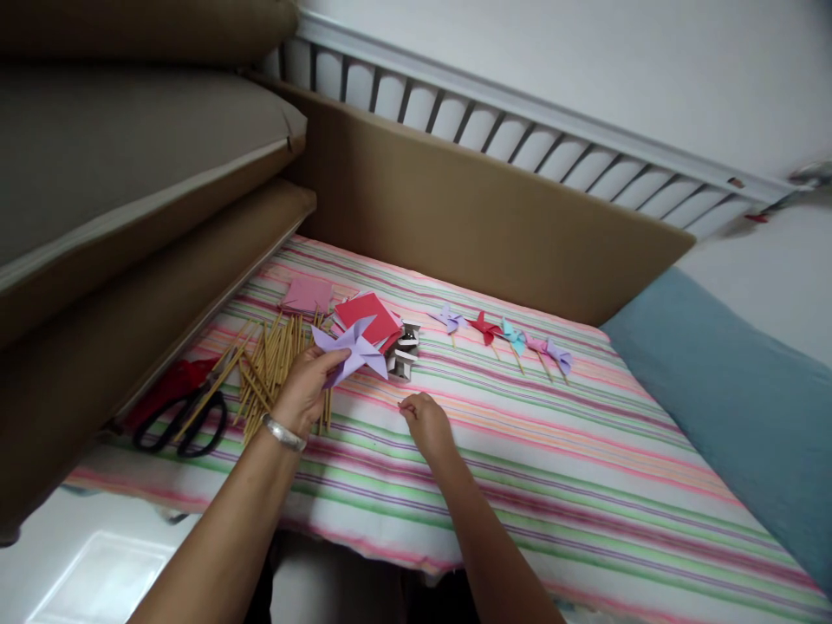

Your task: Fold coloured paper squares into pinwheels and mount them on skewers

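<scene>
My left hand (305, 390) is closed on a light purple paper pinwheel (364, 354), gripping it between thumb and fingers. To its right, my right hand (427, 423) hovers above the striped cloth with fingertips pinched; whatever they hold, if anything, is too small to name. Beneath and beside the left hand lies a heap of thin wooden sticks (278, 355). Just behind the pinwheel is a stack of square paper sheets (385, 322) with red on top. Small open containers (404, 354) stand beside the stack, their contents unclear.
Black-handled scissors (217, 433) and a red item (170, 388) lie at left. Pink paper squares (307, 295) sit farther back. Several pinwheels on sticks (484, 328) lie at back right. Large brown cushions (130, 251) rise on the left; a brown panel (455, 199) stands behind.
</scene>
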### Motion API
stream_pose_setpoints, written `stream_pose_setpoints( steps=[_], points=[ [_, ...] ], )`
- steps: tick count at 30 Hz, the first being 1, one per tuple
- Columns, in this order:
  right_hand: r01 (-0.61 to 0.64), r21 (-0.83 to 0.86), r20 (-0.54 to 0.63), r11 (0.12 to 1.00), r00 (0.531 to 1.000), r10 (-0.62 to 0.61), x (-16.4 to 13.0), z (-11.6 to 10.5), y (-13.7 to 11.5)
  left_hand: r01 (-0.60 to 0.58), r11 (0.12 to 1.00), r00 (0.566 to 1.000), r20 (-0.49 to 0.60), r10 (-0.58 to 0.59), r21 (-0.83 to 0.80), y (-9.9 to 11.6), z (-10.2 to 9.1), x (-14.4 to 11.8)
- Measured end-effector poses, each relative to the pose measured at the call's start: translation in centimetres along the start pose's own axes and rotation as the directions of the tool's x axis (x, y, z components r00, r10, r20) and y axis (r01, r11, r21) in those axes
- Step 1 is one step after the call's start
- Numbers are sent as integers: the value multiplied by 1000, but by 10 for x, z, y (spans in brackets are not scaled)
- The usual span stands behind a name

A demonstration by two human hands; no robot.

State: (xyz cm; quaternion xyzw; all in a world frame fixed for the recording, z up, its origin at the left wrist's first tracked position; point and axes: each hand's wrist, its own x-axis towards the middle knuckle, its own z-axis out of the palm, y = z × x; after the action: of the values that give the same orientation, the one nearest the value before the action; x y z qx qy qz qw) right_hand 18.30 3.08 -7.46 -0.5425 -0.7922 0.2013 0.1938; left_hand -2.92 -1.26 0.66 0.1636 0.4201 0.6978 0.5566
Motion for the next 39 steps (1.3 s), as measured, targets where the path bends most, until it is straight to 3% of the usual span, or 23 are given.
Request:
stream_pose_setpoints(
  steps=[8, 17, 25, 32, 35, 39],
  points=[
    [53, 43, -87, 998, 995, -50, -7, -6, 12, -10, 1000, 998, -64, 10, 0, 4, 1, 0],
    [197, -77, -51, 977, 978, -201, -5, 2, 1, -11, 1000, 1000, -26, 11, -6, 3, 2, -1],
    [159, -101, -79, 982, 983, -167, 8, 14, -4, 20, 999, 1000, -10, -19, 37, -1, 0, 0],
    [57, 111, -183, 992, 982, -36, 15, 7, 2, 36, 999, 999, -13, -36, 12, -5, 0, 0],
    [25, 257, -223, 966, 974, 34, 15, -9, -3, 28, 999, 999, -36, -27, 21, -8, 3, 1],
    [38, 450, -228, 892, 971, 73, 9, -41, -33, 8, 999, 999, -43, -5, 54, -16, 12, 0]
  ],
)
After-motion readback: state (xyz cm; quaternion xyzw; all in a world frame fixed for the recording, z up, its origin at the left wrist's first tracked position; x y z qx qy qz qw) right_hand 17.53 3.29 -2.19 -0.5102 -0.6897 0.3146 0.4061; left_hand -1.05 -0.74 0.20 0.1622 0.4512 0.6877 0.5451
